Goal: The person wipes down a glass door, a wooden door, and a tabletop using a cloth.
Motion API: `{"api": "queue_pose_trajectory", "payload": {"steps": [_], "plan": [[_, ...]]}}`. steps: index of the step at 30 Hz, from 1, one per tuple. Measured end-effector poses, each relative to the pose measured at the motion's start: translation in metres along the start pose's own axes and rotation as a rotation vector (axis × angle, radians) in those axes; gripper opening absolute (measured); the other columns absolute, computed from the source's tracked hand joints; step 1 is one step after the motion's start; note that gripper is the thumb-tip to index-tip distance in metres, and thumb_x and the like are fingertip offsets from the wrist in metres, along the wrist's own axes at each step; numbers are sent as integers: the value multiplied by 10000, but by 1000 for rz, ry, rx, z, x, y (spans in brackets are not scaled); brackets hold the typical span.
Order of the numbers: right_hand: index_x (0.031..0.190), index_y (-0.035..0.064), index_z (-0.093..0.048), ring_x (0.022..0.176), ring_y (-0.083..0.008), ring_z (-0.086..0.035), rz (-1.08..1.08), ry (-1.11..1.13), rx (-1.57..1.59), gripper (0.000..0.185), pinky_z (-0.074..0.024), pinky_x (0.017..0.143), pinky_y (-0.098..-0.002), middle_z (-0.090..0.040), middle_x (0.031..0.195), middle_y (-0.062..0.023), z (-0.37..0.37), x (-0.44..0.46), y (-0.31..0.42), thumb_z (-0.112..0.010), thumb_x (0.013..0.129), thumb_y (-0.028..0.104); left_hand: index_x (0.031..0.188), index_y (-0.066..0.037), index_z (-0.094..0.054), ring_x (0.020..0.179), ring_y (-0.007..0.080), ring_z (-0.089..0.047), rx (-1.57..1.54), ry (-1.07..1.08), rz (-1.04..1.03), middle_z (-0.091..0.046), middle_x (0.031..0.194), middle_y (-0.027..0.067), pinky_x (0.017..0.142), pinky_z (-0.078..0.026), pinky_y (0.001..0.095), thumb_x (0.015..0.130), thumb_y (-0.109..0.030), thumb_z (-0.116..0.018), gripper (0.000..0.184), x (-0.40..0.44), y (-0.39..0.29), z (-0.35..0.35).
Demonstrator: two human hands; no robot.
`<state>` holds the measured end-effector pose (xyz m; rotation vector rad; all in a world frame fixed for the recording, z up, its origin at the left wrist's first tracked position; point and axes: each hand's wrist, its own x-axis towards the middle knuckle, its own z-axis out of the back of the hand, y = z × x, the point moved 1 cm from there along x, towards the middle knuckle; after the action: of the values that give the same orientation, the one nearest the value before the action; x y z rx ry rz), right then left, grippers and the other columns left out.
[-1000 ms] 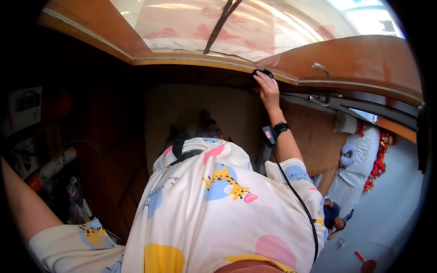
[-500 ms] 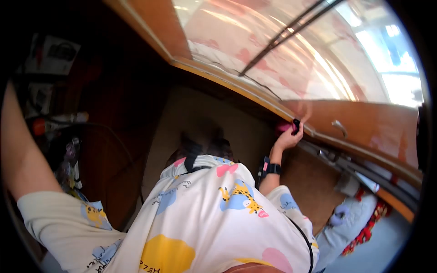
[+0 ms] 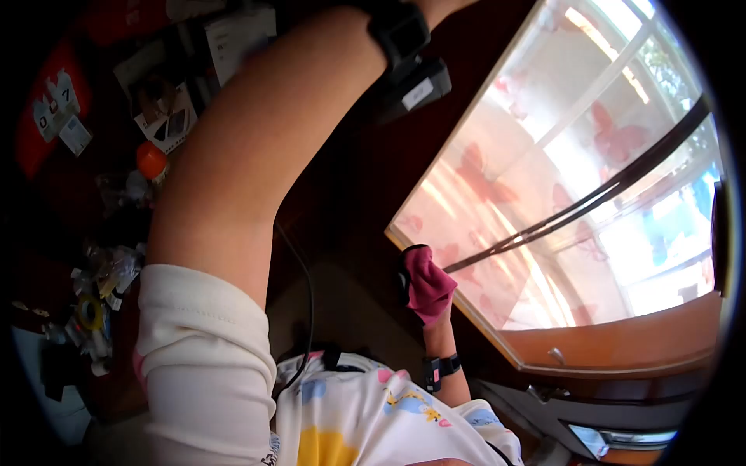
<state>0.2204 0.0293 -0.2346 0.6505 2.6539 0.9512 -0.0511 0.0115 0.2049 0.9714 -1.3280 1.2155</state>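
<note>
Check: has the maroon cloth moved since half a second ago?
Yes: the maroon cloth has moved along the glass panel, away from the metal handle.

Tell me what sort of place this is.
Probably a room in a home: there's a wood-framed glassy panel showing pink butterfly shapes, a metal handle below it, and everyday clutter at the picture's left.
</note>
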Motion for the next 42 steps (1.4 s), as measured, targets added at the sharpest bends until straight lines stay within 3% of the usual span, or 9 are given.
{"api": "queue_pose_trajectory", "payload": {"steps": [5, 9, 15, 22, 25, 29, 35, 38, 42], "plan": [[1379, 16, -445, 1285, -301, -460, -63, 127, 170, 522, -331, 1106, -398, -494, 1382, -167, -117, 20, 42, -370, 1013, 382, 1237, -101, -589, 1234, 275, -518, -450, 268, -88, -583, 1275, 121, 1035, -406, 427, 846, -267, -703, 440, -114, -70, 117], [1355, 24, -446, 1184, -259, -539, 769, 66, -702, 455, -444, 996, -366, -531, 1312, -157, -225, 33, 115, -532, 953, 217, 1007, -79, -666, 851, 191, -641, -1018, 566, -134, -651, 948, 54, 745, -521, 329, 853, -174, -677, 181, -188, -148, 187], [1316, 63, -511, 1254, -319, -508, 2107, -40, -1754, 465, -420, 1045, -428, -505, 1390, -113, -372, 108, 187, -614, 864, 19, 1118, -89, -646, 999, 274, -613, -1638, 692, -94, -629, 1073, 92, 836, -514, 359, 893, -231, -571, 277, -196, -186, 245], [1363, 164, -502, 1396, -251, -316, 1664, -343, -2647, 448, -199, 1137, -542, -416, 1473, -46, -368, 176, 150, -541, 935, 291, 1094, -36, -651, 1051, 310, -614, -1643, 477, -206, -640, 1136, 142, 888, -493, 400, 919, -265, -565, 300, -180, -184, 258], [1376, 163, -487, 1399, -242, -312, 1398, 278, -2845, 497, -177, 1147, -551, -411, 1477, -32, -337, 182, 120, -536, 929, 374, 1079, -34, -661, 1015, 301, -633, -1533, 497, -244, -655, 1109, 139, 864, -509, 389, 912, -261, -576, 294, -169, -186, 253], [1323, 205, -541, 1381, -237, -338, 1669, -79, -2928, 442, -233, 1116, -532, -460, 1434, -9, -397, 167, 174, -538, 916, 379, 907, -68, -635, 755, 210, -613, -1453, 498, -463, -603, 850, 91, 622, -490, 349, 893, -159, -609, 96, -153, -214, 190], [1386, 163, -474, 1391, -263, -314, 2352, -664, -2207, 510, -211, 1112, -550, -427, 1462, -62, -498, 180, 306, -548, 924, 366, 1119, -18, -610, 977, 231, -619, -1389, 631, -522, -644, 1032, 131, 840, -474, 398, 987, -285, -524, 310, -118, -195, 180], [1384, 143, -474, 1417, -231, -274, 2102, -828, -2409, 500, -169, 1138, -550, -381, 1494, -72, -487, 182, 273, -483, 959, 407, 1154, -57, -631, 1007, 256, -657, -1460, 588, -456, -649, 1095, 147, 849, -546, 352, 890, -178, -665, 293, -120, -162, 189], [1391, 150, -461, 1424, -236, -270, 1844, -326, -2746, 522, -158, 1148, -557, -374, 1499, -68, -447, 171, 242, -485, 955, 436, 1268, -81, -567, 1175, 253, -578, -1482, 646, -135, -608, 1236, 127, 980, -491, 400, 926, -200, -619, 366, -115, -98, 197]]}}
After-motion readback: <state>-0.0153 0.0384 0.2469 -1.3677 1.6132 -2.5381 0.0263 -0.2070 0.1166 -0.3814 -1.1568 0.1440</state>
